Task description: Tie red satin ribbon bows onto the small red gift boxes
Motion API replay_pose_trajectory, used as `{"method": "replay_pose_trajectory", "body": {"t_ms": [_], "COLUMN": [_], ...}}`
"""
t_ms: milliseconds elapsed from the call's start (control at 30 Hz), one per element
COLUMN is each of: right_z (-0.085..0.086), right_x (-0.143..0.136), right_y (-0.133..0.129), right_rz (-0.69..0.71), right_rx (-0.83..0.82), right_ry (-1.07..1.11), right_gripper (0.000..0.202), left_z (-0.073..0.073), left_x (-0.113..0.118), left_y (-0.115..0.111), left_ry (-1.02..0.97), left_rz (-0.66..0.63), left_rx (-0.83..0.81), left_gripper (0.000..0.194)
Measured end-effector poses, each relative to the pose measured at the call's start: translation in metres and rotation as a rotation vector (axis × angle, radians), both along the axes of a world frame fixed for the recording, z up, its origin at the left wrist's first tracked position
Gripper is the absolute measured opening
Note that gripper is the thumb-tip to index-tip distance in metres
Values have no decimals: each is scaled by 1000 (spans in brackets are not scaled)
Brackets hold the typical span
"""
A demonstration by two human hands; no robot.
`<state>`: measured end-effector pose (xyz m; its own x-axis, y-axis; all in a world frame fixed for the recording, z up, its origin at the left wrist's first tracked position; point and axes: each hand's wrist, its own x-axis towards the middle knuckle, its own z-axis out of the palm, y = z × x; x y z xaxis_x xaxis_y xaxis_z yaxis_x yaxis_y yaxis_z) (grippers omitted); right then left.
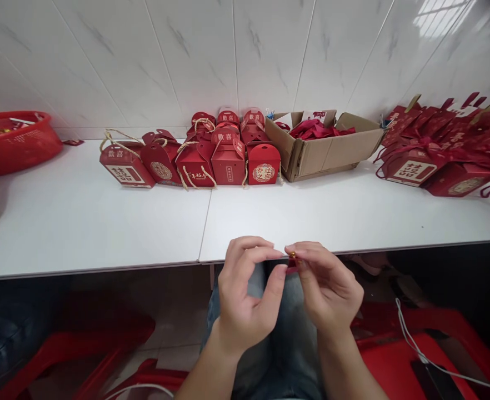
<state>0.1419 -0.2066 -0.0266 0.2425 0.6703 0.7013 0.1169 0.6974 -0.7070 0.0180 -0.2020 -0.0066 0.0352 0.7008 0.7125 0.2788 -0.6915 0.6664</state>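
Observation:
Above my lap, just in front of the table's near edge, my two hands meet. Thumb and fingers of my right hand [332,289] pinch a small dark red piece [291,265] with a gold-coloured bit at its top. On the other side of it is my left hand [249,289], its fingers curved and spread apart from the thumb, with the thumb tip close to the piece's left edge. Whether that thumb touches the piece is too small to tell. Beyond the hands, red gift boxes [230,164], some with rope handles, stand grouped on the white table [153,233].
An open cardboard box [336,153] holds dark red ribbons. More red boxes with ribbons [457,144] are piled at the right. A red plastic basket [15,147] sits at the far left. Below the table are red stools [420,361] and a white cable [411,339].

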Motion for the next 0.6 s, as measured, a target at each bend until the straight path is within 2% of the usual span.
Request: {"method": "replay_pose_trajectory", "body": {"t_ms": [133,333,600], "right_z": [0,-3,-6], "right_x": [6,11,11], "right_y": [2,2,4], "right_rz": [30,79,190], "right_rx": [88,71,102], "right_ry": [-115,-124,-70], "right_gripper": [41,39,49], "left_z": [1,1,-1], "left_x": [-2,-5,-4], "left_y": [-1,1,1], "left_ry": [-55,-20,-21], "left_rz": [-129,-201,-89], "left_rx": [37,45,-38], "left_gripper": [23,27,21]}}
